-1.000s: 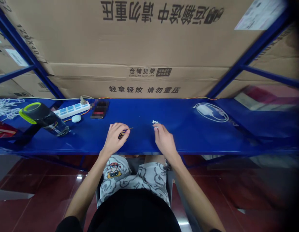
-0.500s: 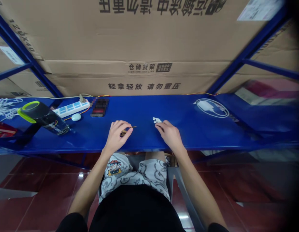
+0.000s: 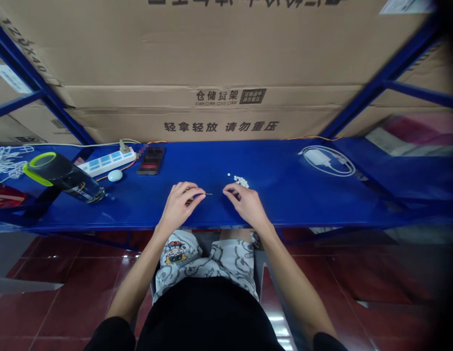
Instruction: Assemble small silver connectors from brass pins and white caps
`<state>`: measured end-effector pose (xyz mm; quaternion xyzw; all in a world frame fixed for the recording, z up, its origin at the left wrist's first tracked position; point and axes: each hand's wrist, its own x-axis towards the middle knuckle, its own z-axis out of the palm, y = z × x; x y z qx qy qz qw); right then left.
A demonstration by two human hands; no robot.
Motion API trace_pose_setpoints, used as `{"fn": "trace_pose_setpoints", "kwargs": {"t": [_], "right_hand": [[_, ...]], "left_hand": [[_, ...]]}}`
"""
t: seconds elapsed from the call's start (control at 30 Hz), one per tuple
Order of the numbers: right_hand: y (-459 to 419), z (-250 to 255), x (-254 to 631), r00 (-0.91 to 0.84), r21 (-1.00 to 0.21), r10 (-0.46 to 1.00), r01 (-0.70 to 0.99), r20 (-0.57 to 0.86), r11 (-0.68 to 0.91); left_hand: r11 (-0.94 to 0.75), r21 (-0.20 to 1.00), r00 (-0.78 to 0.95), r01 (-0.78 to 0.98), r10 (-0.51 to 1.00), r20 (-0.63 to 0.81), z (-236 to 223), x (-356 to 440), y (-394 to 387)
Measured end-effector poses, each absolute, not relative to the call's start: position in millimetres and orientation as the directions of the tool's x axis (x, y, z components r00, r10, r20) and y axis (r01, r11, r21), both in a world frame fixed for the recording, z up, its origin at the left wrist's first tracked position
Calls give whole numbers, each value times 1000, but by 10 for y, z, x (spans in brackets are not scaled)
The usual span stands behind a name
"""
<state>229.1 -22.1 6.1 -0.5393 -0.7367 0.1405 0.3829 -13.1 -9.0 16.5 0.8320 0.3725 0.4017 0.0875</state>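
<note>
A: L hand [image 3: 178, 207] over the blue steel shelf [image 3: 285, 204], grip closed on a thin metal pin [image 3: 207, 194]. Tip pokes out past the fingers, pointing at the R side. Rest of it's hidden in the hand.

B: How's it handle?

A: Looks v. light, stiff, easy to lose if it rolls. I'd hold it back from the tip, like now.

B: R hand [image 3: 250, 204]?

A: Resting near the shelf, thumb + index [image 3: 226, 188] pinched together, just below the white beads [image 3: 241, 182]. Something in that pinch? Can't tell, too small from here.

B: And the beads?

A: Loose little pile on the bare shelf, just past R hand, few strays off to the L. Prob. hard, featherlight, quick to scatter w/ one nudge. Best taken singly w/ fingertips, from the pile's edge.

B: Anything close by?

A: Not really. Power strip [image 3: 107, 162] + bottle [image 3: 65, 178] well off to the L.
</note>
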Motion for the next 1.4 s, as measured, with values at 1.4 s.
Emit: {"fn": "trace_pose_setpoints", "kwargs": {"t": [1.4], "right_hand": [[-239,87,1977,-246,-614,741,433,624,660]], "left_hand": [[-685,491,499,539,729,469,226,-139,-119]]}}
